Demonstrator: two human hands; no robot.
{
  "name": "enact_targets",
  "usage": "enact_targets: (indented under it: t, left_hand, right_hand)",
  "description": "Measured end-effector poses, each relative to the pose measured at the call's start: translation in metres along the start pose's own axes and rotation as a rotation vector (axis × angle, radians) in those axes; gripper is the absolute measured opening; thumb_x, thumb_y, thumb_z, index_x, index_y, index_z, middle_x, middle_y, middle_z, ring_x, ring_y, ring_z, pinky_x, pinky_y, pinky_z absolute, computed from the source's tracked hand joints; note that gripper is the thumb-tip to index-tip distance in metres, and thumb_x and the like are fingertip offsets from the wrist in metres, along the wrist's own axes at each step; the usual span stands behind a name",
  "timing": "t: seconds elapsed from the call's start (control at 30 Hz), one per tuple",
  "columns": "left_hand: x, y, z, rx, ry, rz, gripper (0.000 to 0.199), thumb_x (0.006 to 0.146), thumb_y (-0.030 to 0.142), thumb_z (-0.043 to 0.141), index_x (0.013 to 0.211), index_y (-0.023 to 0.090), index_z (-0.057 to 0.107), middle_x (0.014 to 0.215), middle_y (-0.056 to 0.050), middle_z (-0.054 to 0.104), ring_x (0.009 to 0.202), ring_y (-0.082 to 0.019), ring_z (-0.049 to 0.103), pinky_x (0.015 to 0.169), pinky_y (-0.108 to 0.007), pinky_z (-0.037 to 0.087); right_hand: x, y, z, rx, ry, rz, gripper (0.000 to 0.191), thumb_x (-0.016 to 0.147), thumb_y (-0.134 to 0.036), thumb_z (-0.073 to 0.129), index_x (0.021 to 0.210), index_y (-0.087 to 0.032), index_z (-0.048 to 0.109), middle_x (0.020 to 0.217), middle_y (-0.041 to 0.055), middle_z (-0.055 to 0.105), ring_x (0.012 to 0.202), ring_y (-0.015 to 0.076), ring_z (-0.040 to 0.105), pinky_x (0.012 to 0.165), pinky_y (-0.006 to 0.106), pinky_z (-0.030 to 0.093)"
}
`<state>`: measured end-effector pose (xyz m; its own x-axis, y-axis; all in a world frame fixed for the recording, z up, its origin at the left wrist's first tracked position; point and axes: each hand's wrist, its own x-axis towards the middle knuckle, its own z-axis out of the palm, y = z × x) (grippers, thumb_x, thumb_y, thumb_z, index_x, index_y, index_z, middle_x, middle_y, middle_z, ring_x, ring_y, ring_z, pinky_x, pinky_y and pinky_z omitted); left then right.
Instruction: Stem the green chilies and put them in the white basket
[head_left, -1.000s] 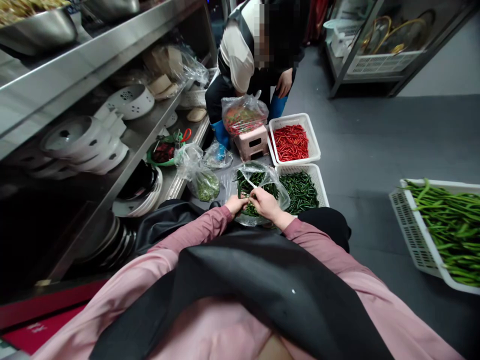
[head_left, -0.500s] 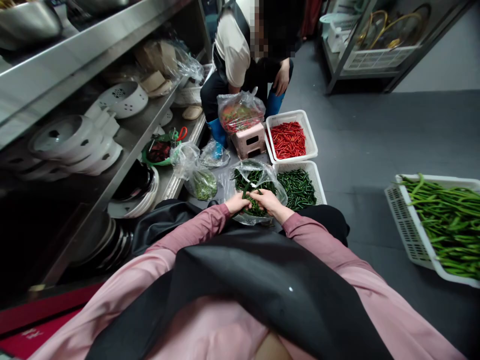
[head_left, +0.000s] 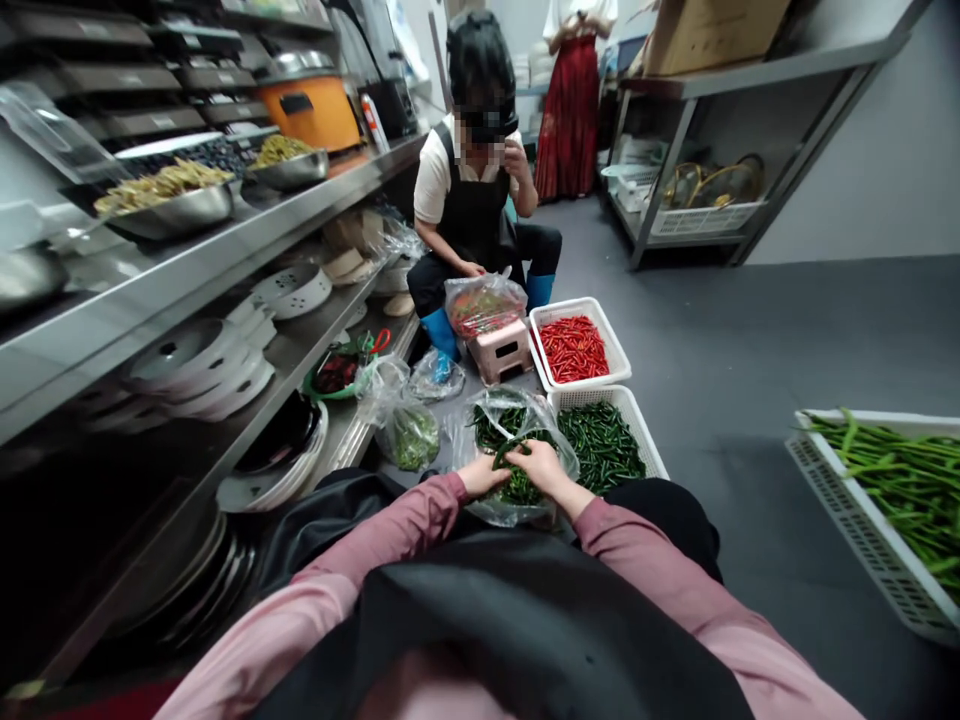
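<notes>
My left hand (head_left: 482, 474) and my right hand (head_left: 541, 466) are close together over an open clear plastic bag (head_left: 568, 455) on the floor between my knees. Long dark green chili peppers (head_left: 491, 428) fill the bag. Between my fingertips is a curved green chili pepper (head_left: 510, 452), and both hands are closed around it. Small detail at the fingertips is hard to make out. Touching the bag on its right, a white basket (head_left: 654, 455) holds more green chilies (head_left: 600, 445).
Behind it stands a white basket (head_left: 619, 352) of red chilies, beside a pink stool (head_left: 501, 352) bearing a bagged heap. A co-worker (head_left: 472, 205) sits opposite. Metal shelving (head_left: 225, 262) with pans runs along the left. A basket of long green peppers (head_left: 892, 480) is at right.
My view has tilted up, showing more shelf and room. The co-worker's head is up, with one hand raised from the knee to the face. My hands stay over the bag, slightly farther apart.
</notes>
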<state>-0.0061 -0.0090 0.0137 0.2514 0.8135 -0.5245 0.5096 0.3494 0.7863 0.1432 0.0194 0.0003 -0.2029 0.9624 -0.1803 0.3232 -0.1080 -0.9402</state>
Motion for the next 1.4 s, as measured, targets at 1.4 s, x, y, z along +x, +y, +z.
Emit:
enact_targets:
  t: [1.4]
  left_hand:
    - [0.022,0.032,0.013,-0.828,0.482,0.050,0.033,0.078,0.041,0.058,0.085,0.009,0.062,0.056,0.004,0.045,0.046,-0.006,0.042,0.046,-0.020,0.034]
  right_hand:
    - [-0.007,0.006,0.005,0.813,-0.399,0.467,0.015,0.063,-0.015,0.057,0.070,-0.017,0.044,0.050,-0.0069,0.038,0.038,0.0036,0.030,0.036,0.016,0.014]
